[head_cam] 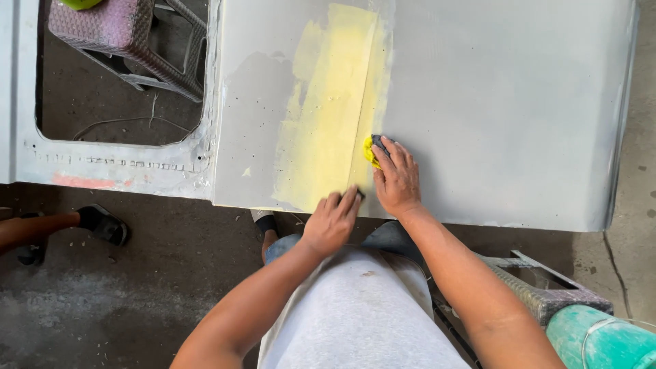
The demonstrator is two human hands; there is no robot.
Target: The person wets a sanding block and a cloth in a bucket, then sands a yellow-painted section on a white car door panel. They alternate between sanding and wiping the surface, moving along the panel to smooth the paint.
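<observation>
Low in the frame, the person's grey-clad lap and both bare forearms reach up toward a large flat grey primed metal body panel (506, 102) lying across the middle. The left hand (331, 222), fingers curled together, presses on the panel's near edge, seemingly steadying it. Just beyond, the right hand (396, 179) lies flat, fingers together, pressing a small dark sanding pad smeared with yellow (372, 149) against the right edge of the pale yellow filler strip (331, 109). This looks like sanding the filler; the next stroke calls for even pressure along that seam. Upper left, a woven purple stool (119, 31) shows through the panel's window opening; lower right, a green plastic bucket (594, 338).
</observation>
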